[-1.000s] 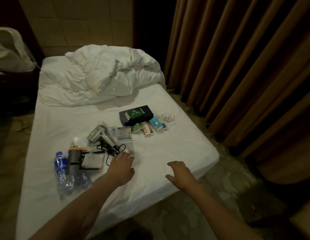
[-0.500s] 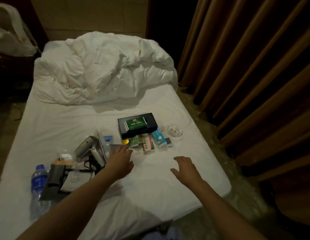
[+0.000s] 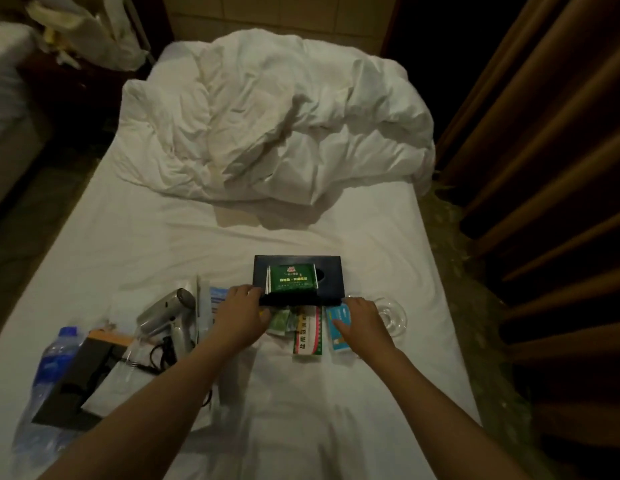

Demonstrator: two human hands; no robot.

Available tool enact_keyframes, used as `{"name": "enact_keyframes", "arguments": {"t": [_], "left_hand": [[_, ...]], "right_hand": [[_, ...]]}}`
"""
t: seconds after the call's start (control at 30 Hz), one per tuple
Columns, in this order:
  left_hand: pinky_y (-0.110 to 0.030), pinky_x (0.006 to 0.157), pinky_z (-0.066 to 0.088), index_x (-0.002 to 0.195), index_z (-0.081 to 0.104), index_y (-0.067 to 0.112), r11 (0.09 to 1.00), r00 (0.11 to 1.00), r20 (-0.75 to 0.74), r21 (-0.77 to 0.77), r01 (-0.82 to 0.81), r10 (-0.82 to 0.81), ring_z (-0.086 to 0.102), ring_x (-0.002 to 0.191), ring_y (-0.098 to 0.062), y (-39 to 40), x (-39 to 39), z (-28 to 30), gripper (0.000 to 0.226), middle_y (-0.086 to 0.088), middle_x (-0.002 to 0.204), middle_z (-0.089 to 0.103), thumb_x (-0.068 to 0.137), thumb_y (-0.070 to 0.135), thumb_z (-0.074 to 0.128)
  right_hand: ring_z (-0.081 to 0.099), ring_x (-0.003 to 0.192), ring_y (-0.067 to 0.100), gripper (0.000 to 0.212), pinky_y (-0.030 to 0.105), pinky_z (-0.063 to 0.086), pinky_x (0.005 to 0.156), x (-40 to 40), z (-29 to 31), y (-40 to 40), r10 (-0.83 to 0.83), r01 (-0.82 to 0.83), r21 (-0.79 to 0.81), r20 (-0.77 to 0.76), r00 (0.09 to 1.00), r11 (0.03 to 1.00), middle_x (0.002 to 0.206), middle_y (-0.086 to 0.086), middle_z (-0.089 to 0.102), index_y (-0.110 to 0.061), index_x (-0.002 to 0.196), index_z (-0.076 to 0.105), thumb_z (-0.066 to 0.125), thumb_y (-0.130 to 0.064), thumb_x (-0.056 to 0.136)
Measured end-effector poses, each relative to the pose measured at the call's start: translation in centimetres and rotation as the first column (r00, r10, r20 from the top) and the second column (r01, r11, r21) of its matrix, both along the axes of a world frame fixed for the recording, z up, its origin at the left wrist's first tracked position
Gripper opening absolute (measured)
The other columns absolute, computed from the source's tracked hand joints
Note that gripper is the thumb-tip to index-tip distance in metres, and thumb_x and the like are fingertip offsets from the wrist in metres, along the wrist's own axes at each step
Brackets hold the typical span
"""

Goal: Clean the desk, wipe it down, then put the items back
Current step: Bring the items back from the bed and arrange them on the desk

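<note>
Both hands at the dark tray's near edge, about to lift it off the bed.

Left hand has fingers curled over the tray at its near-left corner; right hand reaches the near-right corner w/ fingers on the rim, grip not clear, so can't tell if it's closed. Two-hand hold prob. to keep the tray level, since a green packet lies loose on top (white print, too small to read). Sachets & a blue pack lie just in front; red-green sachet has characters, not legible. Glass dish by right hand; dryer, bottle off left. No desk in view.
</note>
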State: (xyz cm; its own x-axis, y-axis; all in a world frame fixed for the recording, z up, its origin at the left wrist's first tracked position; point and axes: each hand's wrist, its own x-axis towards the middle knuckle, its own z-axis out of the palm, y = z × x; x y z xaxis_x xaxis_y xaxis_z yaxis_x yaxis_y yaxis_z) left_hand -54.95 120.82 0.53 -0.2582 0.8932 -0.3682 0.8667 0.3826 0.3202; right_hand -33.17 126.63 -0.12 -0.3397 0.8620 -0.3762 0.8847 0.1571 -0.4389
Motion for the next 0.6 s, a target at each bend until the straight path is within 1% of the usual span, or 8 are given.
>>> {"name": "enact_keyframes", "arguments": {"t": [0.1, 0.17, 0.23, 0.3, 0.37, 0.5, 0.6], "left_hand": [[-0.038, 0.099, 0.036, 0.131, 0.047, 0.006, 0.988, 0.984, 0.098, -0.012, -0.151, 0.152, 0.043, 0.121, -0.031, 2.9, -0.3, -2.5, 0.046, -0.016, 0.131, 0.049, 0.091, 0.029, 0.052], [-0.039, 0.095, 0.039, 0.126, 0.050, 0.003, 0.970, 0.960, 0.142, -0.037, -0.238, 0.241, 0.048, 0.113, -0.033, 5.0, -0.4, -4.8, 0.046, -0.019, 0.124, 0.051, 0.090, 0.030, 0.055], [-0.041, 0.091, 0.045, 0.119, 0.053, 0.003, 0.938, 0.916, 0.202, -0.067, -0.340, 0.346, 0.052, 0.106, -0.033, 6.9, -0.3, -7.2, 0.045, -0.019, 0.117, 0.055, 0.087, 0.034, 0.058], [-0.044, 0.088, 0.049, 0.116, 0.053, 0.002, 0.897, 0.861, 0.251, -0.089, -0.434, 0.442, 0.054, 0.102, -0.032, 8.4, -0.1, -9.5, 0.048, -0.017, 0.113, 0.055, 0.085, 0.037, 0.061], [-0.045, 0.088, 0.050, 0.116, 0.051, 0.000, 0.861, 0.819, 0.271, -0.100, -0.499, 0.506, 0.054, 0.103, -0.033, 9.7, 0.0, -11.3, 0.052, -0.017, 0.114, 0.052, 0.084, 0.039, 0.063], [-0.046, 0.093, 0.047, 0.123, 0.045, -0.001, 0.787, 0.737, 0.284, -0.147, -0.599, 0.613, 0.051, 0.112, -0.034, 11.8, 0.1, -14.1, 0.065, -0.018, 0.123, 0.047, 0.081, 0.042, 0.069], [-0.047, 0.095, 0.046, 0.128, 0.040, 0.000, 0.780, 0.742, 0.240, -0.181, -0.599, 0.626, 0.044, 0.118, -0.033, 12.8, 0.4, -16.0, 0.077, -0.017, 0.128, 0.042, 0.076, 0.048, 0.071]], "right_hand": [[0.036, 0.128, 0.024, 0.051, 0.034, 0.035, 0.103, -0.8, -2.5, 2.6, -0.022, 0.022, -0.008, -0.011, 1.000, 1.000, 0.138, 0.010, 0.045, -0.009, 0.137, 0.040, 0.056, -0.029, 0.093], [0.037, 0.127, 0.024, 0.051, 0.035, 0.037, 0.102, -1.3, -4.4, 4.3, -0.085, 0.085, -0.007, -0.033, 0.996, 0.996, 0.138, 0.009, 0.045, -0.010, 0.137, 0.041, 0.056, -0.030, 0.093], [0.037, 0.127, 0.024, 0.052, 0.035, 0.037, 0.101, -1.7, -6.3, 6.1, -0.146, 0.146, -0.005, -0.035, 0.989, 0.989, 0.138, 0.010, 0.045, -0.010, 0.138, 0.039, 0.056, -0.031, 0.093], [0.037, 0.127, 0.025, 0.054, 0.034, 0.036, 0.100, -2.2, -8.1, 7.9, -0.168, 0.168, -0.002, -0.014, 0.986, 0.986, 0.139, 0.011, 0.044, -0.009, 0.140, 0.037, 0.056, -0.030, 0.094], [0.038, 0.126, 0.026, 0.055, 0.035, 0.037, 0.098, -2.7, -9.7, 9.5, -0.209, 0.209, -0.006, -0.013, 0.978, 0.978, 0.138, 0.013, 0.044, -0.007, 0.139, 0.037, 0.057, -0.028, 0.093], [0.041, 0.123, 0.028, 0.057, 0.039, 0.042, 0.096, -3.8, -12.9, 11.6, -0.289, 0.288, -0.032, -0.018, 0.957, 0.957, 0.136, 0.014, 0.044, -0.008, 0.137, 0.038, 0.061, -0.031, 0.090], [0.043, 0.121, 0.029, 0.065, 0.043, 0.045, 0.094, -4.6, -14.9, 12.6, -0.341, 0.340, -0.064, -0.008, 0.940, 0.938, 0.134, 0.014, 0.046, -0.007, 0.137, 0.038, 0.065, -0.036, 0.086]]}}
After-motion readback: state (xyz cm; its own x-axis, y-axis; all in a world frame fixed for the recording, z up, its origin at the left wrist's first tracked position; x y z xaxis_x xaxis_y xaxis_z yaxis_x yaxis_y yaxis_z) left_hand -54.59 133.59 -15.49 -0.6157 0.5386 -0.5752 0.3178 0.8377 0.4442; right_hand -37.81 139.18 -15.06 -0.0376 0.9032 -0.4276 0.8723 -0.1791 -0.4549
